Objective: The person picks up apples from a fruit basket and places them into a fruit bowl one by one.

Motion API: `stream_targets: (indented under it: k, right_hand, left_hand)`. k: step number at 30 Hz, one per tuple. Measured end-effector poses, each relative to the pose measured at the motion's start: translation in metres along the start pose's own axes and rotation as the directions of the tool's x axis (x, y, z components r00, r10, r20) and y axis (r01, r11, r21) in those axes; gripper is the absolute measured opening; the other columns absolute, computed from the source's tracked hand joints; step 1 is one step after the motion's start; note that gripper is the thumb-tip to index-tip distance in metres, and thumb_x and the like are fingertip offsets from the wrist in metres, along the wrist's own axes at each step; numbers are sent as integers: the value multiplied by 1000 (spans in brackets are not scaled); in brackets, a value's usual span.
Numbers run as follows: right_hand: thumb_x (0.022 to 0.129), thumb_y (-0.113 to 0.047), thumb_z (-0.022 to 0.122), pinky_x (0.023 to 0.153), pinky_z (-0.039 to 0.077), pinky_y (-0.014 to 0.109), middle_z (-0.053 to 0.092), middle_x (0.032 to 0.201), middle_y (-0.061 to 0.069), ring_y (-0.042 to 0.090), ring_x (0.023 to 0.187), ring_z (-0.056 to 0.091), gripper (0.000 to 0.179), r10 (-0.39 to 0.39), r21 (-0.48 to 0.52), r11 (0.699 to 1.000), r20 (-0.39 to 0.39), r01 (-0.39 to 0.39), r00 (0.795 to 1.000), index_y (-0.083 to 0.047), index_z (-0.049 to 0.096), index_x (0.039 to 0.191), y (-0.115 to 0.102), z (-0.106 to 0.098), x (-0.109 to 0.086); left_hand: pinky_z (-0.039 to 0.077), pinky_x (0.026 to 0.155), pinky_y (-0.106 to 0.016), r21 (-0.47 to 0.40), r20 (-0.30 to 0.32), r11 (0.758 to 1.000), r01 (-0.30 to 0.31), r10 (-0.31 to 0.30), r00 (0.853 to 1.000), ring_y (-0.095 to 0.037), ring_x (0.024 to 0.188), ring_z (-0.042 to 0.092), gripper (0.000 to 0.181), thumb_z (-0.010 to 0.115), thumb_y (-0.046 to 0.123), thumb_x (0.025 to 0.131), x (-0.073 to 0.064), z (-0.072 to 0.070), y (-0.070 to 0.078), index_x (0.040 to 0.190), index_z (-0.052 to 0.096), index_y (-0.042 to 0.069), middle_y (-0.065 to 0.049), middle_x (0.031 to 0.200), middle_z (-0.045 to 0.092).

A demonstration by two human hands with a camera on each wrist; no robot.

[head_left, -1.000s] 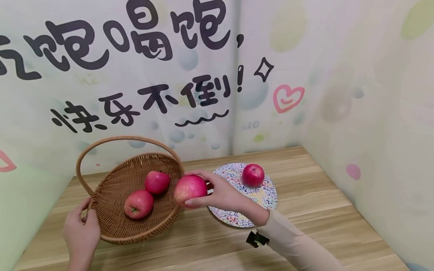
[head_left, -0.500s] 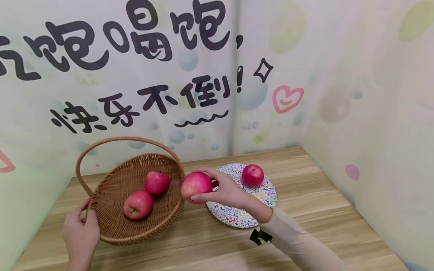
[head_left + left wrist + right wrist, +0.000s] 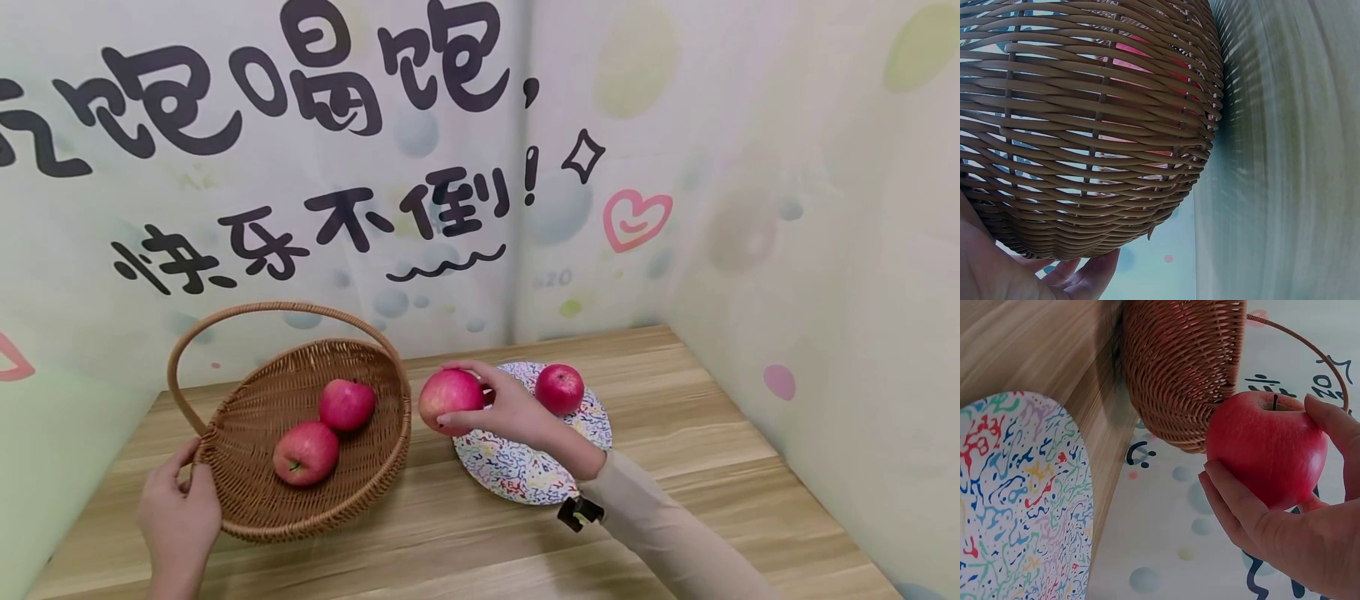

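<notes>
My right hand [image 3: 513,410] holds a red apple [image 3: 452,402] between thumb and fingers, in the gap between the basket and the plate. In the right wrist view that apple [image 3: 1267,450] shows its stem, with fingers curled along its side. My left hand [image 3: 180,508] grips the left rim of a brown wicker basket [image 3: 247,400]. Two more red apples lie inside it, one apple [image 3: 306,452] nearer me and one apple [image 3: 347,405] behind. From the left wrist, the woven wall [image 3: 1085,125] fills the view, with my left hand [image 3: 1029,275] at its rim.
A round plate [image 3: 517,475] with a colourful squiggle pattern lies right of the basket, bearing one red apple [image 3: 559,389] near its back edge. Both stand on a wood-grain table [image 3: 697,467]. Printed walls [image 3: 337,208] close off the back and sides. The basket's handle [image 3: 277,306] arches upward.
My right hand has carried its apple rightward and slightly back, from over the basket's right rim toward the plate. The left hand, the basket and the other apples have stayed in place.
</notes>
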State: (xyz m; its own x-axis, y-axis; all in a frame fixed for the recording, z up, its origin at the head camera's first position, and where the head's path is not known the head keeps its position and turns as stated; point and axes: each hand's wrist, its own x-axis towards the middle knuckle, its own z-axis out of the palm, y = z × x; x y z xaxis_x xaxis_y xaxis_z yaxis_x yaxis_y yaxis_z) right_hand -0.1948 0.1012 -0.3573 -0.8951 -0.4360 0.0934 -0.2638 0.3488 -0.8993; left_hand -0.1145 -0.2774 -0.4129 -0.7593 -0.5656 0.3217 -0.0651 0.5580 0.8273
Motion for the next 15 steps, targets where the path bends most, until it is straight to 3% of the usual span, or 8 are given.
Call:
stream_targets:
  k: [15]
  right_hand:
    - [89, -24, 86, 90, 62, 44, 63, 137, 16, 34, 121, 62, 68, 67, 13, 998, -77, -66, 995, -17, 57, 150, 22, -8, 14]
  left_hand:
    - [36, 56, 0, -6, 6, 1000, -1, 1, 1000, 29, 68, 36, 48, 40, 4, 100, 1, 0, -1, 140, 57, -16, -36, 132, 57]
